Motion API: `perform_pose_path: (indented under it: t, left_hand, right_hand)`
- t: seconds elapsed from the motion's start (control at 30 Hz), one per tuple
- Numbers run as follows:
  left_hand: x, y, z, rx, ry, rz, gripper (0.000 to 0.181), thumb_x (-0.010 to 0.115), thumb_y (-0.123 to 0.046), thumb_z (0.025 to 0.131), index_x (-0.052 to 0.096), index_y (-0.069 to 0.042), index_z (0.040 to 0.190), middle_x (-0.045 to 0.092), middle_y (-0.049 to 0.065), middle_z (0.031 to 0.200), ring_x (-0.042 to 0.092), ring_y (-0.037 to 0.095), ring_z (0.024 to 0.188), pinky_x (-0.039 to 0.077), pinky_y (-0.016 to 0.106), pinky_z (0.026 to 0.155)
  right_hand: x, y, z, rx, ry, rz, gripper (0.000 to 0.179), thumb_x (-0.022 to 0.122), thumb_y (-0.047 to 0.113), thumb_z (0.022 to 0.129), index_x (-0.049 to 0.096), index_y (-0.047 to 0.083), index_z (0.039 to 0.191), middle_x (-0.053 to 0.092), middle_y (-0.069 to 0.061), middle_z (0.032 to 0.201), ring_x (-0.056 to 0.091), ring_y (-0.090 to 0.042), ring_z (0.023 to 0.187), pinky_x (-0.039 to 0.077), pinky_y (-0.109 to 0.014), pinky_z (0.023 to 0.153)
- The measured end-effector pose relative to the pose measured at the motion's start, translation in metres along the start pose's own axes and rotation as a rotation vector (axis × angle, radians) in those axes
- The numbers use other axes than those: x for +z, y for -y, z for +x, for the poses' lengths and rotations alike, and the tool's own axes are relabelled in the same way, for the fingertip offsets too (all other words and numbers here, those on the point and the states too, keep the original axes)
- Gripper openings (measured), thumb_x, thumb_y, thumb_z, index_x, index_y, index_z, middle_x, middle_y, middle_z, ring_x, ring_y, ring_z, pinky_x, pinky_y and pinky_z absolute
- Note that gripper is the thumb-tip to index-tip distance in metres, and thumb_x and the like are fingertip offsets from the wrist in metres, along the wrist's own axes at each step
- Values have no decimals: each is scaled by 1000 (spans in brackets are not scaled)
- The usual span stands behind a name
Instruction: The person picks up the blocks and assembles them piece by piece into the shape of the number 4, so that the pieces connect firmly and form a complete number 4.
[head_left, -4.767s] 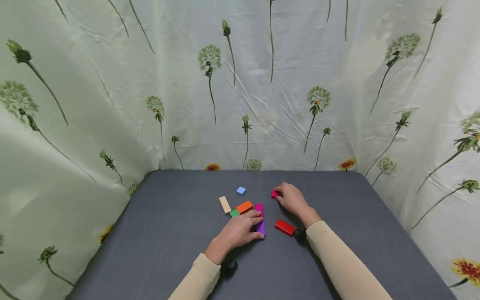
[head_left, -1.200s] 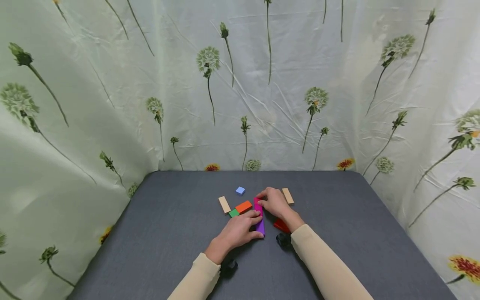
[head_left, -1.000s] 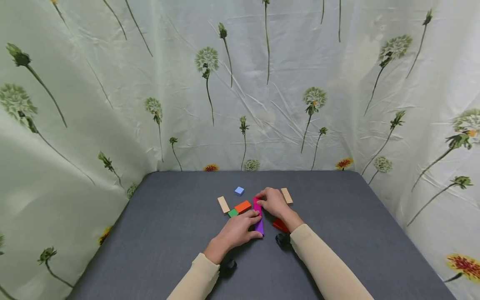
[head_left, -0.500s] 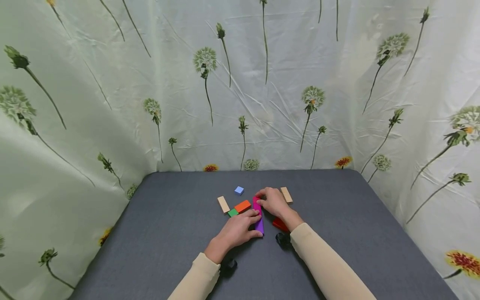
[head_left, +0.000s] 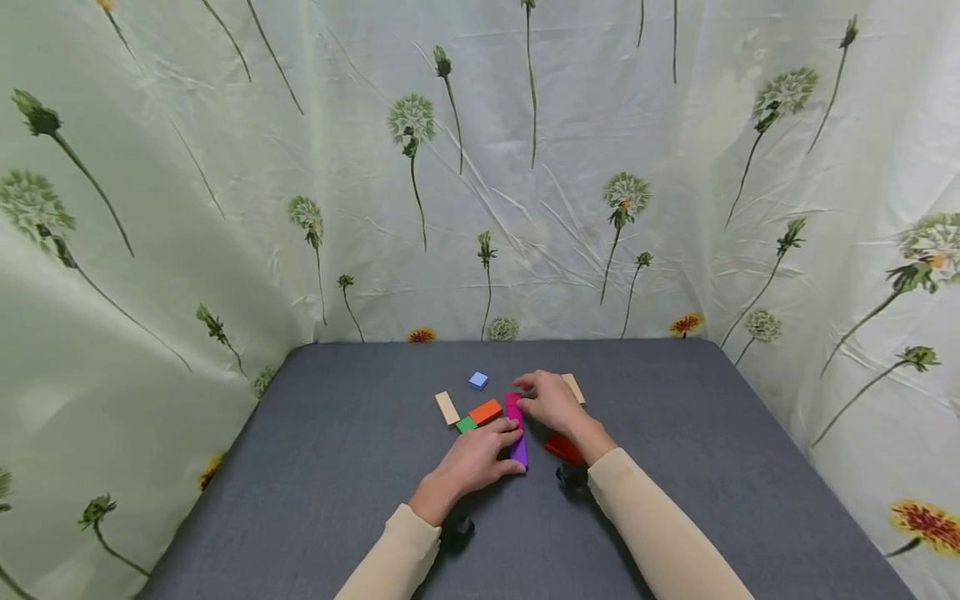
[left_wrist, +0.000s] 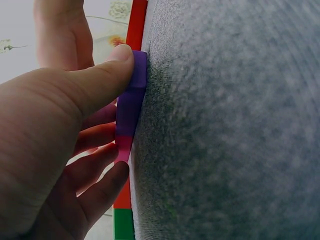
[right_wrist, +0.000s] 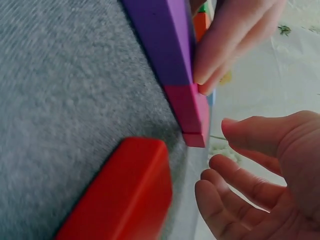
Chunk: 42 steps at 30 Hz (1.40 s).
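A purple block [head_left: 519, 454] and a magenta block [head_left: 513, 412] lie end to end, with a small crimson block [head_left: 512, 398] against the magenta one's far end. My left hand [head_left: 474, 460] holds this row: in the left wrist view the thumb presses the end of the purple block [left_wrist: 130, 112], while fingers lie along its other side. Just beyond the crimson block hovers my right hand [head_left: 555, 406], its fingers parted and nothing between them. In the right wrist view a gap separates those fingers from the crimson block [right_wrist: 195, 139].
Left of the row lie an orange block [head_left: 486, 412], a green block [head_left: 466, 425] and a beige block [head_left: 447, 408]. A light blue block [head_left: 478, 381] sits farther back. A red block [head_left: 562, 448] and another beige block [head_left: 573, 387] are partly behind my right arm.
My right hand carried the crimson block leftward to the magenta block's end, then let it go and drew slightly away. My left hand has stayed on the row.
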<state>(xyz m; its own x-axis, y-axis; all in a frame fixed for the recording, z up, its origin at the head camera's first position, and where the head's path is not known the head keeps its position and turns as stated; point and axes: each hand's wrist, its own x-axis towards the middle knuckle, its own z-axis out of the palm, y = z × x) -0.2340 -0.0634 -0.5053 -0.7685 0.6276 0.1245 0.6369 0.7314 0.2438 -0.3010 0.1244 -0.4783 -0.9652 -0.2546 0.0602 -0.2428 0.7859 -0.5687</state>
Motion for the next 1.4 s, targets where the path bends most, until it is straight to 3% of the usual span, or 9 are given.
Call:
perform_pose_path:
  t: [0.23,0.8,1.1,1.4]
  left_hand:
    - [2,0,0,-4,0,17,63,73,-49,89,61,-15,142,56,0,143,57,15,126,46,34,102]
    - [4,-1,-1,-20,5,25,65,72,-51,89,60,-16,142,55,0,144,55,16,127,47,35,101]
    - [2,0,0,-20,12,22,65,72,-51,89,60,-16,143,55,0,144,55,15,126,47,34,102]
    - [1,0,-1,-19,4,18,65,72,-51,89,60,-17,142,55,-1,144,55,15,127,47,34,102]
  right_hand:
    - [-7,1,-13,5,-10,-3,37,76,17,91,70,15,128,65,-5,116,64,-23,101,54,-44,84]
    - [-23,-8,-47,-1,12,-125,44,81,22,87,70,17,129,66,-5,111,64,-24,100,54,-46,80]
    - [-25,-16,-65,-40,17,-120,43,82,22,85,71,15,126,67,-5,111,64,-24,98,53,-46,82]
    - [-20,-25,-78,-23,17,-122,43,83,30,84,72,16,124,67,2,108,64,-18,93,53,-42,80]
